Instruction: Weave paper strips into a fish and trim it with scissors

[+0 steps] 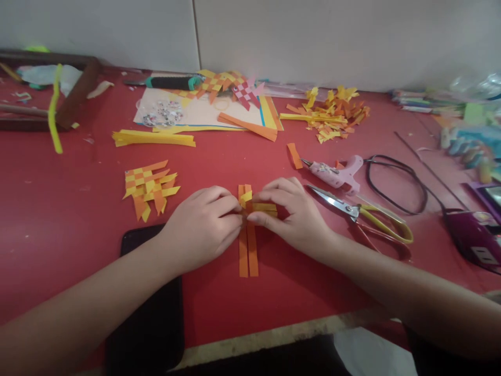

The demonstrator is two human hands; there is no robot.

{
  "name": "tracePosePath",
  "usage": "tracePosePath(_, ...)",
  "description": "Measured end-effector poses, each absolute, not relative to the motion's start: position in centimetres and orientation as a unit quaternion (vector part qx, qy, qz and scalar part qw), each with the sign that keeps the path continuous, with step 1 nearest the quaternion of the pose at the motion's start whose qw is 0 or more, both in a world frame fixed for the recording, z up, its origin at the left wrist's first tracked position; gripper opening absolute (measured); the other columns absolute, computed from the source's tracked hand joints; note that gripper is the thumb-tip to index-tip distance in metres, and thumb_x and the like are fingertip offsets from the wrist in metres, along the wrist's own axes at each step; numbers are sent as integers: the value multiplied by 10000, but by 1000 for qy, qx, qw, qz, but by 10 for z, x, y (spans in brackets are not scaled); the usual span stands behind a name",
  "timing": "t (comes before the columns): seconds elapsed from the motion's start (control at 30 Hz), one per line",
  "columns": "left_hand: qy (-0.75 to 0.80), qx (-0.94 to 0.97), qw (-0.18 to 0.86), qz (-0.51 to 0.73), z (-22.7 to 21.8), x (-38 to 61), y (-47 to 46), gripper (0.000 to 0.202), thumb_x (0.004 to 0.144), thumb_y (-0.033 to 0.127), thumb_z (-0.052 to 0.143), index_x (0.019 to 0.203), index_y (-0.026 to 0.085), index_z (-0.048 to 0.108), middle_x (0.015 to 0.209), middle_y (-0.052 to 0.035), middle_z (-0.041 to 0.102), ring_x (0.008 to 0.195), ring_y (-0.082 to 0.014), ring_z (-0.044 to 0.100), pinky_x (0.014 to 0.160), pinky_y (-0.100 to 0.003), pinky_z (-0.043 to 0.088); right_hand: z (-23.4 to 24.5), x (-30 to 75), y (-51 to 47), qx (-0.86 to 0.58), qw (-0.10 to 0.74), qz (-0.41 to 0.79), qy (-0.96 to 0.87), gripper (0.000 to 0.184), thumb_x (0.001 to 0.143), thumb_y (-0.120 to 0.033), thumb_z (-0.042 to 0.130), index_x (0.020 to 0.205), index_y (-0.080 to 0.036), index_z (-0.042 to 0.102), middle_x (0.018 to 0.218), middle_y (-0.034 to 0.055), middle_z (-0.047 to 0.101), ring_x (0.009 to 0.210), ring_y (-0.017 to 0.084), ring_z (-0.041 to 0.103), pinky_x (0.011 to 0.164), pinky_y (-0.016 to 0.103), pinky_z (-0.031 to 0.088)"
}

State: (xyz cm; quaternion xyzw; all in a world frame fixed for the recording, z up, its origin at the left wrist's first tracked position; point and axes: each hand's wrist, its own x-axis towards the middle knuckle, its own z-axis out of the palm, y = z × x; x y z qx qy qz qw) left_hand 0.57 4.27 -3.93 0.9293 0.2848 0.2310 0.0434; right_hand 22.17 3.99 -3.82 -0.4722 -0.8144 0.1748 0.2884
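Red, smooth-topped table [219,162] is backed by a pale wall [313,36] with one vertical seam; near edge is worn and light. Orange paper strips [243,258] are laid upright, side by side, mid-table between the hands, and crossed near the top by yellow paper strips [268,208] running right. Left hand [209,222] is closed, fingers bunched on the left of the crossing. Right hand [291,211] is curved around the yellow strips, thumb and index parted at the tips; whether it's clamped can't be told.

Flat checkerboard weave with pointed ends is seen in the paper fish [144,183], left. Loose curled offcuts are heaped in the scrap pile [338,117]; a flat bundle of yellow strips [154,138] is laid near the sheet stack. Pink plastic glue gun [332,175] is set just above open-handled metal scissors [344,206], both right of the right hand.

Black flat slab [151,318] is partly covered by the left forearm; type unclear. Wooden tray [84,78] is cut off at left. Purple item [472,237] at right is blurred. The crossing itself is mostly hidden by fingers.
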Motion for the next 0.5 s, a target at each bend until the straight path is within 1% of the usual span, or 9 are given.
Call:
tracePosePath(0.07, 288, 929, 46, 228, -40, 6, 43, 245, 937, 205, 541, 764, 150, 706, 857, -86, 687, 907, -234, 591, 804, -405, 547, -42, 218, 44, -473, 267, 172, -822, 213, 843, -403, 714, 953, -222, 692, 935, 50, 669, 884, 226, 565, 802, 396, 412)
tracePosePath(0.17, 292, 929, 47, 224, -41, 6, 43, 246, 939, 203, 529, 778, 147, 707, 843, -86, 678, 908, -236, 589, 810, -405, 549, -43, 212, 49, -467, 253, 183, -827, 72, 877, -260, 659, 935, -219, 667, 959, 50, 662, 906, 228, 552, 827, 412, 406)
tracePosePath(0.23, 293, 930, 47, 219, -42, 6, 43, 244, 938, 193, 521, 785, 146, 705, 834, -82, 670, 907, -237, 588, 815, -407, 550, -41, 211, 52, -454, 249, 197, -832, 52, 869, -173, 624, 900, -210, 643, 1004, 54, 646, 937, 223, 549, 867, 422, 407)
tracePosePath(0.27, 293, 930, 47, 217, -42, 6, 43, 248, 938, 187, 516, 780, 146, 702, 831, -80, 665, 907, -237, 588, 818, -407, 550, -40, 210, 53, -447, 247, 205, -835, 54, 866, -157, 614, 879, -206, 633, 1033, 58, 632, 962, 222, 544, 888, 425, 407)
tracePosePath(0.37, 292, 931, 47, 214, -43, 6, 43, 267, 939, 181, 502, 757, 143, 694, 828, -77, 657, 912, -241, 588, 830, -415, 549, -34, 210, 55, -429, 245, 232, -838, 58, 887, -194, 605, 832, -203, 618, 1089, 70, 590, 1034, 226, 520, 935, 431, 407)
tracePosePath(0.5, 287, 933, 48, 212, -43, 6, 43, 241, 938, 176, 494, 847, 145, 715, 860, -77, 669, 934, -247, 585, 838, -416, 548, -29, 212, 59, -414, 277, 283, -820, 73, 891, -245, 614, 830, -207, 621, 1056, 65, 568, 1041, 210, 547, 975, 440, 405)
